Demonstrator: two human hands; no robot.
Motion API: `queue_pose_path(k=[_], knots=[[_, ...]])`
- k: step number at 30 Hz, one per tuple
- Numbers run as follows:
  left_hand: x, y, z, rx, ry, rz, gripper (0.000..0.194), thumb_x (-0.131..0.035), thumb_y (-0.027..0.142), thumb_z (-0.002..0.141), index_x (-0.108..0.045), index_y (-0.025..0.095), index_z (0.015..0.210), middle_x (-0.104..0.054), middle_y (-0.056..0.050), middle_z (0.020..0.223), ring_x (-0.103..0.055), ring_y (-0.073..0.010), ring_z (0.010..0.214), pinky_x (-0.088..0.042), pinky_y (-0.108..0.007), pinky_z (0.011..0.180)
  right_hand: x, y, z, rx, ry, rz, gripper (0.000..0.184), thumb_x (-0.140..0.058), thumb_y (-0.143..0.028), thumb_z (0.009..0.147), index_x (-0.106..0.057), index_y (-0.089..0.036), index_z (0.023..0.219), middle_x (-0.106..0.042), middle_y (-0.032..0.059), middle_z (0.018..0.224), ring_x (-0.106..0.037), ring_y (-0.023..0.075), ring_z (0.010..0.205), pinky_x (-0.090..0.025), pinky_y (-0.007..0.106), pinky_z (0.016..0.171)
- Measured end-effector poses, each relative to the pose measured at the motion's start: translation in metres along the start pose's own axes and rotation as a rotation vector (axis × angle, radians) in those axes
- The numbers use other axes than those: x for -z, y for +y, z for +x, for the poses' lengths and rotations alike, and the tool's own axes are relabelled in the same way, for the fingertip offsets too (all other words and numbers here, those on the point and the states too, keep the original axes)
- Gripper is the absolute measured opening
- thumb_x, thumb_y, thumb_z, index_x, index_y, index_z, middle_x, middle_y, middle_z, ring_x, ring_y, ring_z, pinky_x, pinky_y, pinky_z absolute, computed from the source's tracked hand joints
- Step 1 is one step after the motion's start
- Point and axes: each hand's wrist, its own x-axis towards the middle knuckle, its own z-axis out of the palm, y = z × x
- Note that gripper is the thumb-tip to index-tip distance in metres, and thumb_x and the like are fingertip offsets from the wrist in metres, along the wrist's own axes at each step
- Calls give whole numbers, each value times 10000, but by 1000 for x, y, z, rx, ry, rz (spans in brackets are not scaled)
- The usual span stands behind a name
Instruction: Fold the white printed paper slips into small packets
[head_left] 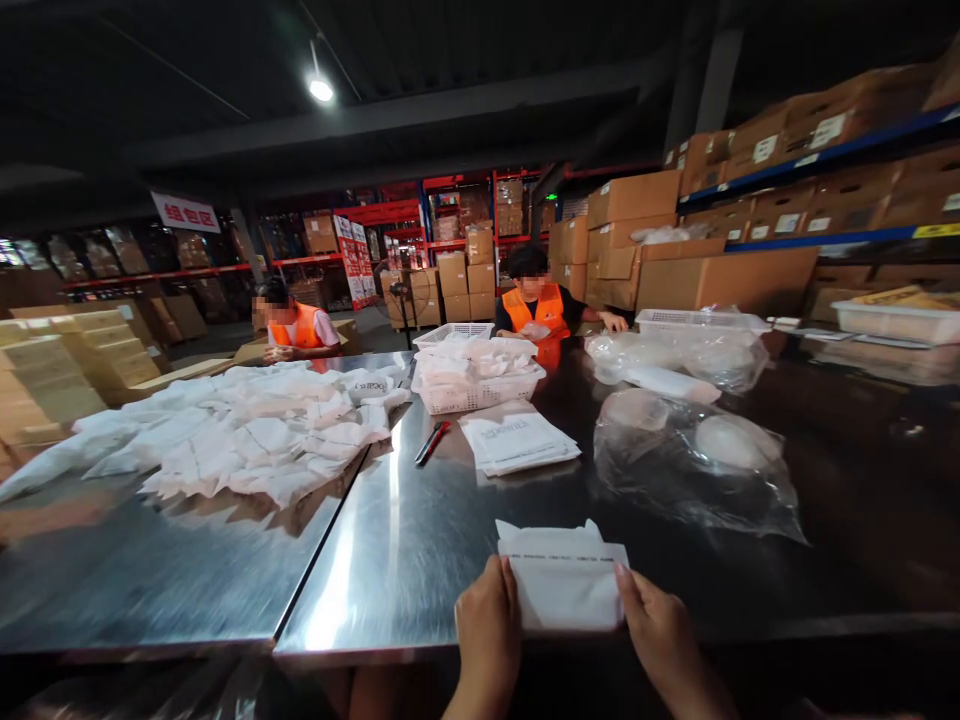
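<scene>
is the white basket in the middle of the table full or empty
Full: the white plastic mesh basket on the shiny steel table is heaped above its rim with white packets.

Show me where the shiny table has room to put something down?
Bare steel table shows left of the white pouch both hands hold, below the red pen. The white bag pile and plastic wrap crowd the sides.

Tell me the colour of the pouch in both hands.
White pouch, with a dark dotted strip; head view.
</scene>
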Motion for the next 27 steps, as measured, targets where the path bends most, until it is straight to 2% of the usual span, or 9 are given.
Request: queue_pose_path(k=[5,10,14,17,19,20,22,24,27], knots=[[2,1,2,-12,15,105,360,-267,258,1023,-598,189,897,-709,-102,824,-676,-266,786,-386,-301,638,-3,3,3,-13,-74,-41,643,-203,-760,867,-363,-251,507,-437,34,435,-397,171,432,-280,315,467],[9,8,6,12,-15,223,368,-302,232,1015,-645,159,904,-709,-123,829,-687,-275,791,-415,-304,643,-4,5,15,-92,-177,-128,516,-195,-673,776,-265,-256,480,-421,37,433,-353,163,464,-257,316,488],[19,10,12,66,-37,318,366,-332,214,998,-673,133,894,-699,-147,822,-689,-291,792,-452,-320,641,1,-2,26,-113,-262,-159,464,-227,-625,739,-264,-249,470,-436,37,439,-410,169,481,-284,299,492],[29,16,15,74,-17,391,335,-339,104,959,-673,130,964,-701,-132,835,-692,-289,798,-490,-338,649,2,-6,31,-127,-262,-198,429,-230,-591,729,-283,-251,472,-459,48,449,-442,186,495,-297,307,499],[31,22,16,-39,61,434,377,-352,24,915,-638,145,1128,-704,-119,953,-686,-268,873,-522,-362,735,3,-8,32,-138,-264,-225,403,-233,-560,731,-291,-255,474,-497,67,472,-468,204,502,-310,324,514],[30,26,16,-155,108,442,410,-372,16,902,-603,159,1208,-690,-120,1060,-668,-264,962,-524,-387,817,3,-8,33,-146,-276,-252,394,-237,-544,738,-303,-257,476,-524,79,494,-493,217,512,-322,333,525],[25,33,18,-451,162,418,416,-441,95,914,-540,191,1306,-594,-119,1297,-566,-271,1183,-465,-447,994,4,-6,33,-187,-298,-343,396,-252,-538,761,-406,-260,525,-579,96,544,-552,256,537,-355,356,542],[17,39,22,-712,157,383,410,-490,258,939,-501,215,1346,-467,-102,1446,-432,-273,1326,-390,-489,1086,6,-1,34,-166,-242,-442,422,-273,-541,787,-570,-251,710,-646,116,653,-613,302,600,-412,385,562],[6,44,31,-917,134,431,465,-436,409,962,-460,210,1381,-383,-74,1510,-337,-245,1385,-386,-506,1093,0,12,40,190,-20,-436,512,-298,-507,821,-633,-168,1009,-683,181,955,-657,336,858,-505,440,739]])
